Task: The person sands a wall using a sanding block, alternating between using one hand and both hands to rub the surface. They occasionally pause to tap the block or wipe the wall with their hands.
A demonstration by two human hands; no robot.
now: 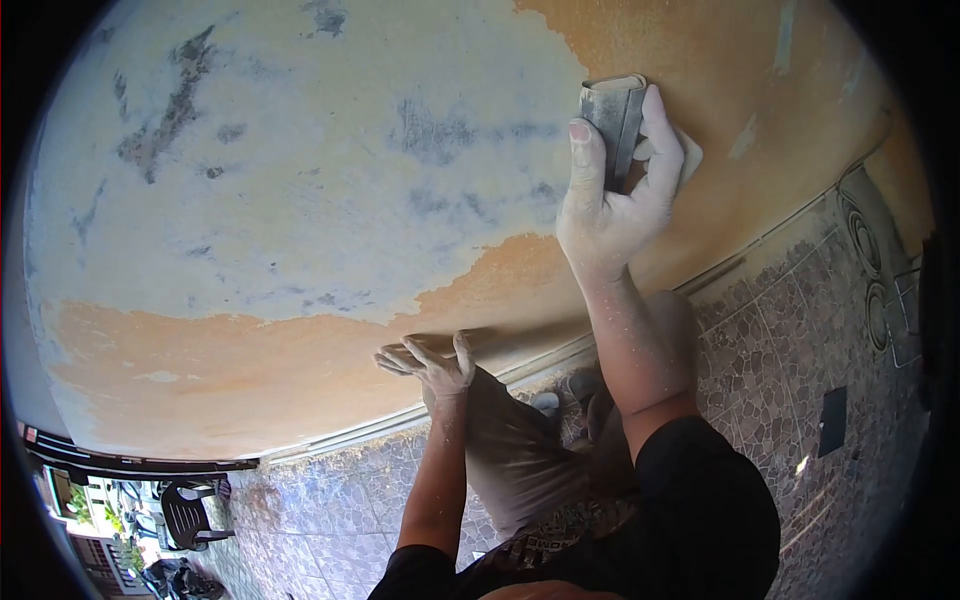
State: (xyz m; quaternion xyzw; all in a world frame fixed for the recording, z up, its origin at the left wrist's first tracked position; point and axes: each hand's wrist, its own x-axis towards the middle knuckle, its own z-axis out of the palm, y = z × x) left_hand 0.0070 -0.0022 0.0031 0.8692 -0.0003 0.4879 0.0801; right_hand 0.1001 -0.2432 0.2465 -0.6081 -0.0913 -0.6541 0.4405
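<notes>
My right hand (622,215), pale with dust, grips a sanding block (610,115) wrapped in dark grey sandpaper. Thumb and fingers clasp it from both sides, close to the wall (300,260) by the edge between the pale patch and the orange paint. Lower down, my left hand (437,370) is held with its fingers spread, fingertips at the orange part of the wall and nothing in the grasp. Dark scuffs and grey spots mark the pale patch.
Below the wall runs a stone-patterned tiled floor (330,530), with a dusty ledge along the wall's foot. A black plastic chair (190,515) stands at lower left. On the right, a dark rectangular plate (832,422) lies on the floor, near round ringed objects (862,235).
</notes>
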